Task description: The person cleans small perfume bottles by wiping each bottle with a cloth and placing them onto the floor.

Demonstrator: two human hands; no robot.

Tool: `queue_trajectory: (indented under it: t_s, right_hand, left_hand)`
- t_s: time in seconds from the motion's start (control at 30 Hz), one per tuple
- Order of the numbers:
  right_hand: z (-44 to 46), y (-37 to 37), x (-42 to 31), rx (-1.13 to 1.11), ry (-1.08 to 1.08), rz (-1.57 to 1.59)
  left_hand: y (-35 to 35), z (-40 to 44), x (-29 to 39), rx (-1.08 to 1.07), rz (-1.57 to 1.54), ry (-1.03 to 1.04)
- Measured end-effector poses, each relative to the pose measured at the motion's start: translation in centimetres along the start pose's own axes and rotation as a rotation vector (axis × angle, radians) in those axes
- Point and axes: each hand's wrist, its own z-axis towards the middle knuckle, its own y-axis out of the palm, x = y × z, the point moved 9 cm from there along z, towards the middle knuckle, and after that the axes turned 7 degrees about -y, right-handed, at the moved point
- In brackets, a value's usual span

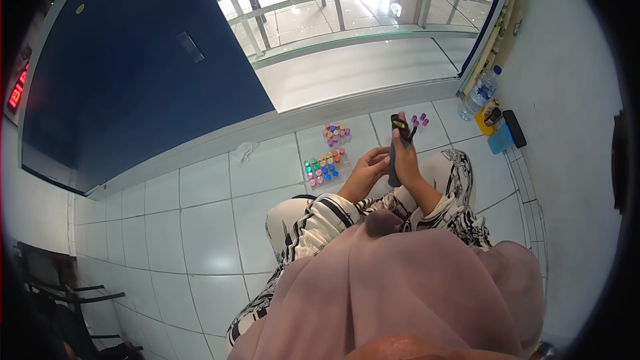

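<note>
My right hand [408,163] is closed around a long dark grey or black handheld object [393,170] with a small yellow mark near its top; its exact kind I cannot make out. The object stands roughly upright over my lap. My left hand [365,175] has its fingers bent against the object's lower side. Left of my hands, a clear tray [342,175] on the floor holds several small capped pieces in green, pink, blue, orange and gold. Just beyond it sits a second cluster of small purple, orange and gold pieces [335,134]. Several purple pieces [420,120] stand beyond my right hand.
A glass display case [347,47] with a blue sliding door [147,60] runs along the front. By the right wall stand a water bottle [479,95], a yellow container [485,120] and a blue-and-black item [507,137]. Crumpled clear plastic [246,151] lies on the tiles.
</note>
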Motion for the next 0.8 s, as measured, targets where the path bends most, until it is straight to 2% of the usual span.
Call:
queue_trajectory:
  t_s: [0.1, 0.13, 0.2, 0.23, 0.33, 0.37, 0.5, 0.6, 0.63, 0.73, 0.77, 0.8]
  right_hand:
    - [-3.3, 2.4, 0.3, -0.093, 0.01, 0.11]
    - [-4.3, 3.2, -0.6, -0.114, -0.079, 0.095]
    - [-5.4, 3.1, -0.4, -0.112, -0.036, 0.1]
    - [-5.5, 3.2, -0.2, -0.112, -0.013, 0.104]
    - [-4.4, 2.0, 2.3, -0.111, 0.133, 0.234]
    - [-4.1, 2.3, 1.7, -0.101, 0.28, 0.352]
    - [-2.5, 0.7, 2.2, -0.057, 0.343, 0.217]
    - [-2.5, 1.1, 0.7, -0.041, 0.171, 0.134]
    - [-3.1, 1.4, 2.2, -0.037, 0.174, 0.156]
    - [-4.9, 3.1, 0.7, -0.148, 0.246, 0.167]
    - [-4.7, 3.8, -1.6, -0.144, 0.068, 0.186]
    - [-4.9, 3.7, -1.3, -0.134, 0.06, 0.196]
  left_hand:
    - [-1.1, 0.2, 1.0, 0.095, -0.125, 0.118]
    - [-1.4, 0.2, 0.9, 0.107, -0.079, 0.101]
    - [-2.3, -0.1, 0.9, 0.136, 0.014, 0.064]
    - [-3.3, 0.1, 0.4, 0.166, 0.116, 0.103]
    - [-3.0, 0.1, -0.4, 0.13, 0.216, 0.045]
    - [-2.8, 0.3, -0.6, 0.121, 0.249, 0.047]
    - [-1.8, 0.0, -0.1, 0.156, 0.246, -0.016]
    - [-0.9, -0.5, 1.2, 0.147, 0.187, 0.018]
    - [-1.4, -0.5, 0.9, 0.129, 0.187, 0.011]
    - [-3.6, 0.0, -0.1, 0.196, 0.067, 0.059]
    - [-3.6, -0.2, 0.3, 0.215, 0.07, 0.067]
    - [-3.6, -0.3, 0.8, 0.233, 0.074, 0.072]
